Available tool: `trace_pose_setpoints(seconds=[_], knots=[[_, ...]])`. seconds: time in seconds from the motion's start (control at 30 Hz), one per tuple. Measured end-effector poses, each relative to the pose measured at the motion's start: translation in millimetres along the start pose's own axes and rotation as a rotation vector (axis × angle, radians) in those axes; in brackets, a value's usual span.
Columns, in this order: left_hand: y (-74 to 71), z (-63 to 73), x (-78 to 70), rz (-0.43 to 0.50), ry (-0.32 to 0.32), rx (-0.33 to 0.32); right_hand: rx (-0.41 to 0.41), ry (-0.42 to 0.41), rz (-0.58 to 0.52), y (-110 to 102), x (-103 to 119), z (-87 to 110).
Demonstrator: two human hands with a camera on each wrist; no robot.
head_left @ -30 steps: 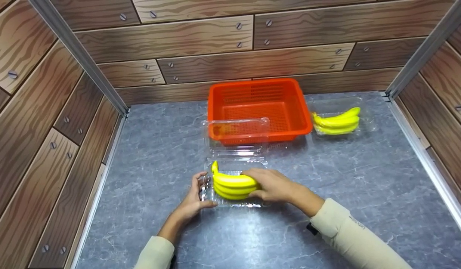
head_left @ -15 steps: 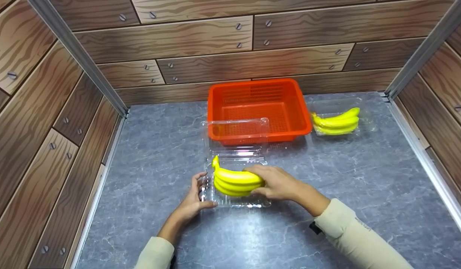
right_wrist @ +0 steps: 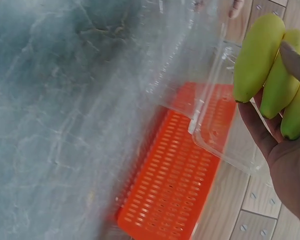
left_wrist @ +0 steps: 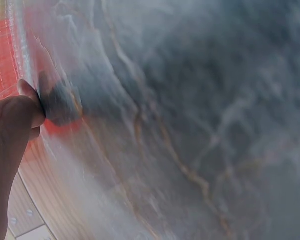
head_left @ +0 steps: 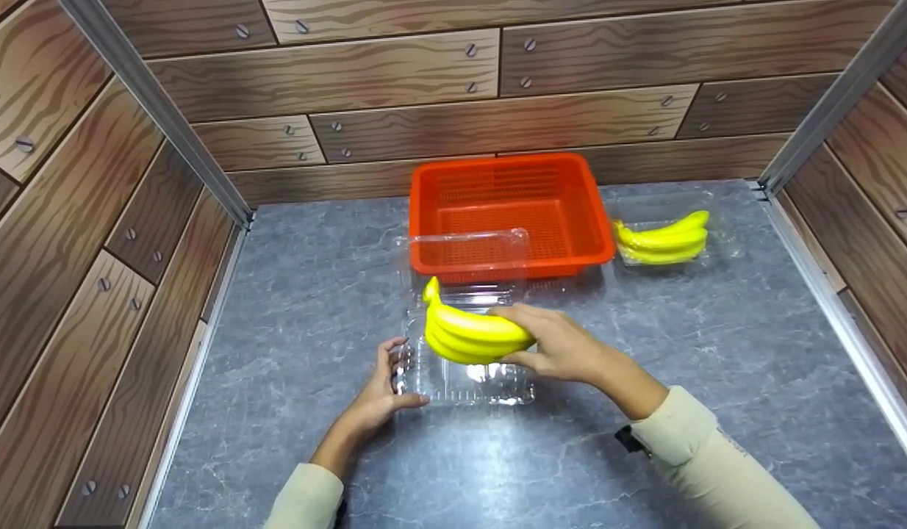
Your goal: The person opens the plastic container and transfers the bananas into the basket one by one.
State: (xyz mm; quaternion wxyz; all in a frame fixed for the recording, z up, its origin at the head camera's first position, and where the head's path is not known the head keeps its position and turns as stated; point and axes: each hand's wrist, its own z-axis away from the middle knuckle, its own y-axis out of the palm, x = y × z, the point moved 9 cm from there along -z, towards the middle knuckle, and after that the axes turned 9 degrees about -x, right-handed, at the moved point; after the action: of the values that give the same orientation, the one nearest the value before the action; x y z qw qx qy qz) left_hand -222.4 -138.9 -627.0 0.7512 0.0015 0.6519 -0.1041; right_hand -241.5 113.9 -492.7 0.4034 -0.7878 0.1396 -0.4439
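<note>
My right hand (head_left: 560,349) grips the blunt-tip end of a yellow banana bunch (head_left: 474,338), its stem pointing up and to the left. The bunch is raised over a clear plastic clamshell container (head_left: 472,394) lying open on the table. Seen from the right wrist, several bananas (right_wrist: 260,55) lie between the thumb and the fingers underneath. My left hand (head_left: 380,395) holds the container by its left side, thumb at the front corner and fingers farther back. The container's raised lid (head_left: 464,237) overlaps the basket in the head view.
A red-orange plastic basket (head_left: 597,253) stands behind the container, near the back wall. To its right, a second yellow banana bunch (head_left: 663,244) lies in another clear container. Wood-patterned panels (head_left: 395,81) enclose the grey marbled table (head_left: 306,279) at the back and sides.
The right hand has lifted the banana bunch up out of the container's base, slightly away and to the right. The left hand stays on the container's side.
</note>
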Motion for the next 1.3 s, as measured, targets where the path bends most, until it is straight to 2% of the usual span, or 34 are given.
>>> trace_pose_setpoints(seconds=[0.27, 0.63, 0.87, 1.03, 1.17, 1.3], knots=[[0.4, 0.7, -0.6, -0.027, -0.005, 0.001, -0.100, -0.001, -0.101, -28, 0, -7.5], [0.1, 0.9, -1.1, -0.004, 0.014, 0.006, -0.233, 0.105, -0.310, -70, -15, -22.6], [0.4, 0.4, -1.0, -0.015, 0.012, 0.015, -0.333, 0.180, -0.416, -96, -31, -30.2], [-0.5, -0.5, -0.9, -0.001, -0.007, 0.011, -0.435, 0.200, -0.467, -118, -43, -37.7], [0.4, -0.2, -1.2, -0.001, 0.000, 0.020, -0.528, 0.220, -0.500, -132, -60, -43.8], [0.1, -0.5, -1.1, -0.002, 0.002, 0.016, -0.610, 0.267, -0.526, -137, -83, -51.3]])
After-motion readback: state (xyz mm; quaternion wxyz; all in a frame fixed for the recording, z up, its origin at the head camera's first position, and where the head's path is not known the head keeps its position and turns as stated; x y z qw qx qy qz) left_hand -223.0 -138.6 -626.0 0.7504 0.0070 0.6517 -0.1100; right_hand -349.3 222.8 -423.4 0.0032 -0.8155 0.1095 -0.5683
